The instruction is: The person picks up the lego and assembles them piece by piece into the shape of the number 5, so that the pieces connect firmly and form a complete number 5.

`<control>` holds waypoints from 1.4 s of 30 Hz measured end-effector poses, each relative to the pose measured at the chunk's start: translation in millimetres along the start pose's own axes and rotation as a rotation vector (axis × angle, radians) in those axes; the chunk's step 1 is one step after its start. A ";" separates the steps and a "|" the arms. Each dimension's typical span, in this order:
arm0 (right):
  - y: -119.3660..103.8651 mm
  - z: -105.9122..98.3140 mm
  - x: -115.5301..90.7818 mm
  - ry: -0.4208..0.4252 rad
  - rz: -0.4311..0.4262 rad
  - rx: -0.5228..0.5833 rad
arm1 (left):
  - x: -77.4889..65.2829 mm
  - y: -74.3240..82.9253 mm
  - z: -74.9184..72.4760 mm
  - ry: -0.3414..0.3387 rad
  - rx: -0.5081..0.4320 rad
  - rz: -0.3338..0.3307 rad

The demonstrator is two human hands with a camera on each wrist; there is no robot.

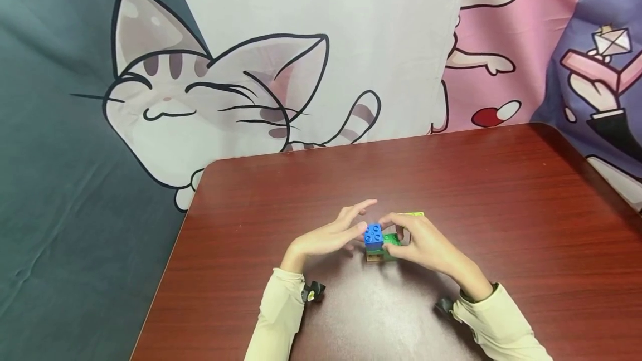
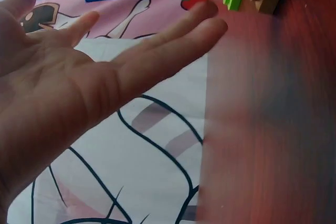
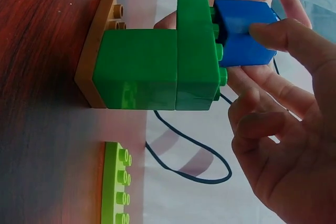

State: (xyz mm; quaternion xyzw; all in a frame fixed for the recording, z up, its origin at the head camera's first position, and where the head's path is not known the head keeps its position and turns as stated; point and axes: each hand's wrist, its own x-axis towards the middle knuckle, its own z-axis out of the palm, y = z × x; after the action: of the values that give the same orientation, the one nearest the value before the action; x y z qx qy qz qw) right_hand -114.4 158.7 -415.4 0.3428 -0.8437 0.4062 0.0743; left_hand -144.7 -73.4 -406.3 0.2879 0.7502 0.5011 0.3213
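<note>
My right hand (image 1: 426,241) pinches a blue building brick (image 1: 373,237), its thumb on the near face. In the right wrist view, the blue brick meets the studs at one end of a flat green brick (image 3: 197,56), tilted slightly with a narrow gap. Beneath that are a taller green brick (image 3: 137,69) and a brown studded base (image 3: 96,59) on the table. My left hand (image 1: 326,238) is held just left of the stack, fingers extended and palm turned toward it. Nothing is in its grasp in the left wrist view.
A lime-green studded plate (image 3: 111,182) lies on the reddish-brown table (image 1: 281,199) just behind the stack. A cartoon-printed cloth (image 1: 351,10) hangs behind the table's far edge. Dark wrist devices (image 1: 313,292) are worn at both sleeves.
</note>
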 end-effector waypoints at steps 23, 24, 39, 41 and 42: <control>4.5 0.2 0.1 -0.045 0.027 0.013 | 5.2 -10.0 -2.7 -0.078 -0.168 0.060; 4.4 0.0 -0.2 -0.046 0.029 0.014 | 5.4 -10.4 -2.9 -0.076 -0.160 0.066; 3.9 1.0 -1.8 -0.034 0.033 0.026 | 5.5 -9.7 -1.6 -0.084 -0.251 0.102; 3.8 1.3 -1.7 -0.040 0.043 0.030 | 5.2 -9.5 -1.1 -0.078 -0.248 0.100; 3.7 1.5 -1.7 -0.042 0.046 0.032 | 5.0 -9.7 -1.1 -0.075 -0.248 0.098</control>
State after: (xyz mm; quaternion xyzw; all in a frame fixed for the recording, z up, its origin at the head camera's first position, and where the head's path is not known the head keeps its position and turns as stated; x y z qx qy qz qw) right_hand -115.3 160.1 -419.5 0.3328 -0.8462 0.4140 0.0417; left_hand -149.7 -73.5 -416.1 0.3010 0.6549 0.5939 0.3574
